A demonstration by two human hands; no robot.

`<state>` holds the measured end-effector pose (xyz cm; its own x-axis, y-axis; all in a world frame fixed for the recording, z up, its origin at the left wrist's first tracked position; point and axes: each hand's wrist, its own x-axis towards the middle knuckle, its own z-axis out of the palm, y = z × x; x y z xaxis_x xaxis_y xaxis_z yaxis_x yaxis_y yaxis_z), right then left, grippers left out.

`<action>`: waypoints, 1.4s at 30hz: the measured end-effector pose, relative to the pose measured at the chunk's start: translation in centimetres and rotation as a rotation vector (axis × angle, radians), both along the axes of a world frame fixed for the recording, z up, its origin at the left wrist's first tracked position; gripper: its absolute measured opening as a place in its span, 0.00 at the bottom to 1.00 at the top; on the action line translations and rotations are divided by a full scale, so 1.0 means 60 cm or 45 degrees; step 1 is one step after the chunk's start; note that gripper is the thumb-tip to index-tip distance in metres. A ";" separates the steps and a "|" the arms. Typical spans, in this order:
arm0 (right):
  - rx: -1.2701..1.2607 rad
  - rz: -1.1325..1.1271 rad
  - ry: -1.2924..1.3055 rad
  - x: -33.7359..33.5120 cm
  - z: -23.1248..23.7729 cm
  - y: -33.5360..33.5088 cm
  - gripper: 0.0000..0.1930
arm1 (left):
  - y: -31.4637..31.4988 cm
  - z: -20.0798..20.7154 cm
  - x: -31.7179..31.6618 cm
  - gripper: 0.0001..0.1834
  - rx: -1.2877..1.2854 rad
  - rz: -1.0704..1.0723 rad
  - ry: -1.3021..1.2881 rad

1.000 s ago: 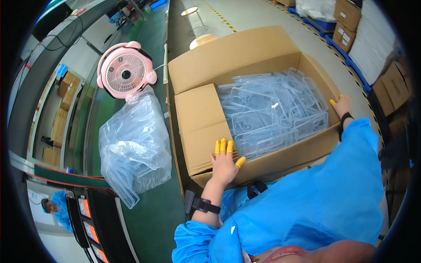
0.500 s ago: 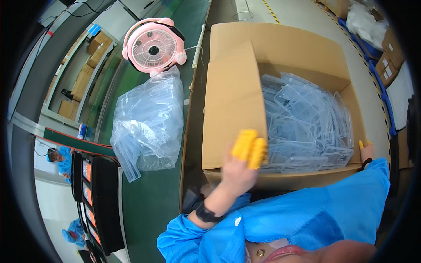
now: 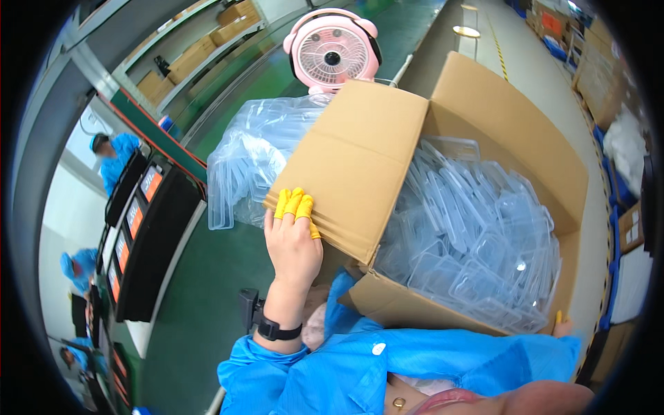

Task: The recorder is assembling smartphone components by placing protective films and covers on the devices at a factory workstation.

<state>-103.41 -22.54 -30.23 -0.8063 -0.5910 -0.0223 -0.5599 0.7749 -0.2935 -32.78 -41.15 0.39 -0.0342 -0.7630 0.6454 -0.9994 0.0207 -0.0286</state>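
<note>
A large open cardboard box (image 3: 415, 299) stands in front of me, filled with clear plastic trays (image 3: 477, 235). My left hand (image 3: 294, 242), with yellow finger covers and a black wrist strap, grips the near outer corner of the box's left flap (image 3: 353, 162). Its fingers lie over the flap's edge; the thumb is hidden. That flap leans outward over the green bench and covers part of a clear bag of plastic pieces (image 3: 242, 155). At the box's near right corner my right hand (image 3: 564, 326) holds the rim, mostly hidden by my blue sleeve.
A pink fan (image 3: 333, 57) stands on the green bench (image 3: 207, 277) beyond the bag. At left are a black rack (image 3: 149, 242) and several people in blue workwear. Stools (image 3: 467, 32) stand at the back, and cartons (image 3: 629, 228) line the right side.
My left hand has moved left and now holds the flap's outer edge. The flap has swung outward over the bench and bag. The whole view has turned, tilting the box and bench.
</note>
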 end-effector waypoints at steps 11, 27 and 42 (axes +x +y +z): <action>-0.043 -0.044 -0.012 0.035 0.005 -0.017 0.21 | -0.006 -0.049 -0.031 0.13 0.757 -0.318 0.480; 0.260 0.174 0.411 0.235 0.210 -0.147 0.23 | 0.134 -0.058 0.053 0.13 0.588 -0.688 0.560; -0.658 2.395 0.275 1.129 0.436 -0.250 0.22 | 0.396 0.005 0.345 0.18 0.902 0.521 0.351</action>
